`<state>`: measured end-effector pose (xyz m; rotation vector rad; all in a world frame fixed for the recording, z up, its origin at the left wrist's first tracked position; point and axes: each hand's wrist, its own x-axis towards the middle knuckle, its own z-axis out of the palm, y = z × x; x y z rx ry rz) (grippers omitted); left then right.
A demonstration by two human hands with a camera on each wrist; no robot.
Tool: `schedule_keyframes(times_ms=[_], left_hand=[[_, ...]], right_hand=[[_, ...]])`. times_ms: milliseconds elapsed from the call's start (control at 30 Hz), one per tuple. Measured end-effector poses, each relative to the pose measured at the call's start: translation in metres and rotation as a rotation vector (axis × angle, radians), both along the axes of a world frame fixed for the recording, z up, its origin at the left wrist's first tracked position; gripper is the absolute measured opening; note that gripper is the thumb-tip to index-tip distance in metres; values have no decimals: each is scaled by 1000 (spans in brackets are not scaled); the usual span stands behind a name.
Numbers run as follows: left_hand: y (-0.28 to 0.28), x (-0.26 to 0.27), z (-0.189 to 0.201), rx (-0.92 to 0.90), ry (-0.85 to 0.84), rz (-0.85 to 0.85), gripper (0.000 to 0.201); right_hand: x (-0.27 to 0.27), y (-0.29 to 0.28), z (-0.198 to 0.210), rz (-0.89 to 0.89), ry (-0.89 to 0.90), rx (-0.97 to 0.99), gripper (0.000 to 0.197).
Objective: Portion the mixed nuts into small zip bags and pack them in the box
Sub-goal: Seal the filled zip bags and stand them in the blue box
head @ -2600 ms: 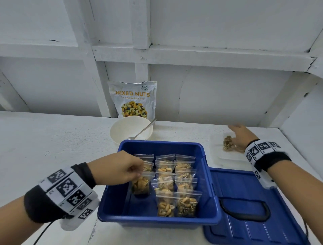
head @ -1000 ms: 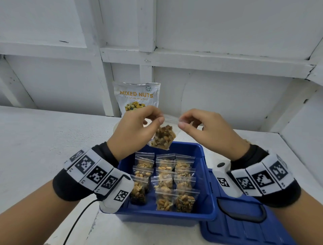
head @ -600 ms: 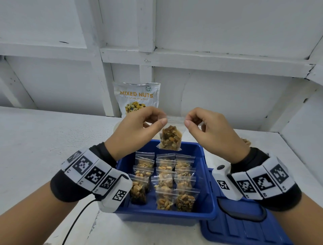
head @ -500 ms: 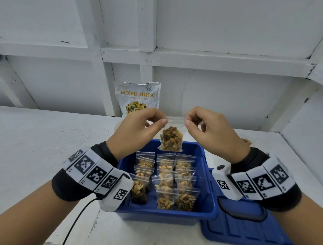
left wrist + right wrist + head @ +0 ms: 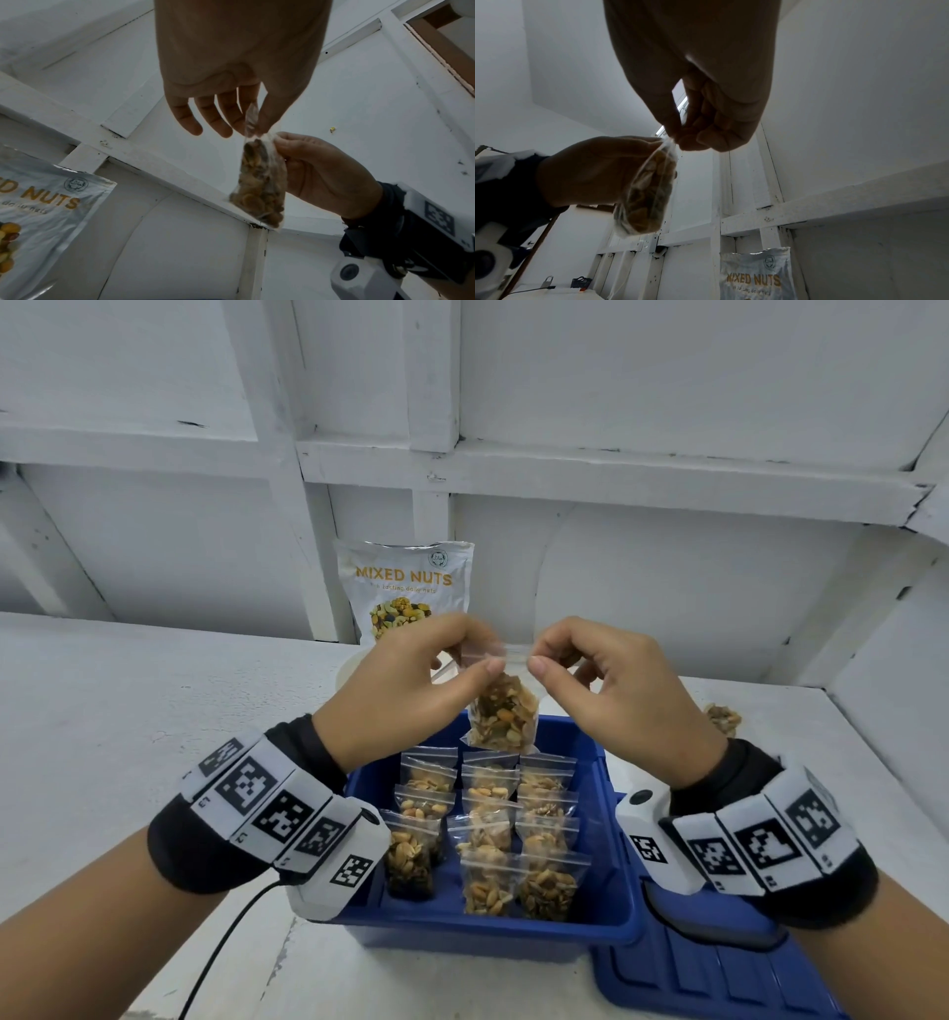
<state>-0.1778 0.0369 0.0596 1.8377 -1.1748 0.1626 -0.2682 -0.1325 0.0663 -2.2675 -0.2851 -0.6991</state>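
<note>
I hold a small zip bag (image 5: 506,711) of nuts up over the back of the blue box (image 5: 613,911), my left hand (image 5: 411,690) pinching its top strip at the left end with thumb and forefinger, my right hand (image 5: 611,695) pinching the right end the same way, the other fingers of that hand curled in. The bag hangs clear of the box.

Behind it a white pouch (image 5: 405,588) stands against the wall, printed "MIXED NUTS" in orange; the smaller line beneath is too blurred to read, and my left hand covers its lower part. In the box filled bags (image 5: 488,855) stand in 3 rows; I cannot count them surely, as they overlap. A white bowl (image 5: 346,672) shows only as a sliver past my left hand. On the counter (image 5: 154,711) at far right lie more nuts (image 5: 723,717), partly hidden by my right hand. The blue lid (image 5: 708,978) lies beside the box, cut off by the frame. My wristbands carry black-and-white square codes.
</note>
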Motion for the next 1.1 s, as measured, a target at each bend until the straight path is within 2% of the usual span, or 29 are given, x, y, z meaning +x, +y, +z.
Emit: schedule_keyframes(times_ms=[233,533,633,700,767,900,967,1100], left_hand=[[-1,2,0,-13,-110,24,18],[-1,-4,4,49,-34,-28,32],[-3,-5,4,70,-40,-29,19],[-2,-4,3,75,-73,-38,21],[-2,-4,1,90,-93,-47,28],[3,1,-2,153,-103,-64,29],[11,7,-5,218,-130,-77,30],[34,15,-18,339,-25,-174,22]], right_hand=[[2,5,-4,8,25,32,4],[5,5,-7,37,5,49,10],[4,7,-9,49,5,41,7],[3,8,-11,42,10,46,6],[3,8,-13,45,31,56,6],[-1,-1,-12,59,164,22,4],[-2,-18,-12,-20,222,-3,8],[4,-84,-32,-306,348,-58,19]])
